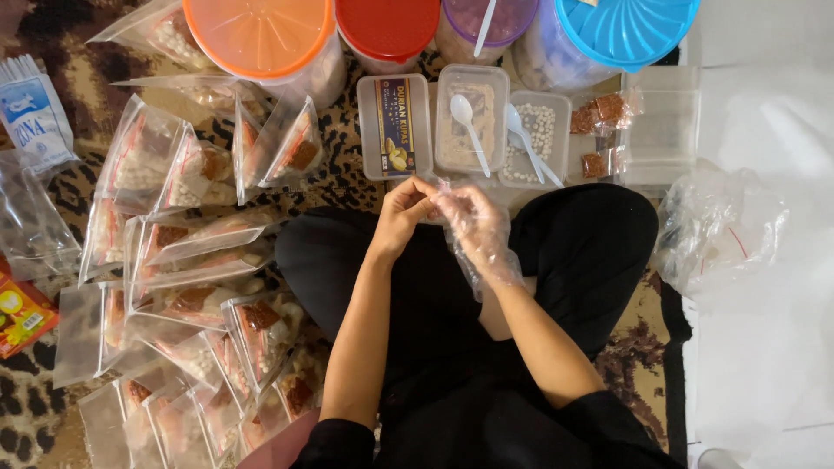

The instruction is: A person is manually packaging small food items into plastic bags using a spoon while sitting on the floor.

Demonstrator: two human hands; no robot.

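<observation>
Hands meet above the person's lap: the right hand [476, 227] wears a thin clear plastic glove [486, 252], its fingers loosely curled and holding nothing, while the bare left hand [407, 208] pinches the glove at the right fingertips. Just beyond them stand three small clear tubs, the middle tub [471, 117] and the right tub [539, 135] each with a white spoon. Filled zip bags [200, 252] lie heaped on the patterned carpet at the person's left, well apart from both hands.

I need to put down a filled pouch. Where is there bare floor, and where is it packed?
Bare: the white floor right of the crumpled plastic bags. Packed: the filled pouches cover the left; tubs and lidded jars line the front.
</observation>
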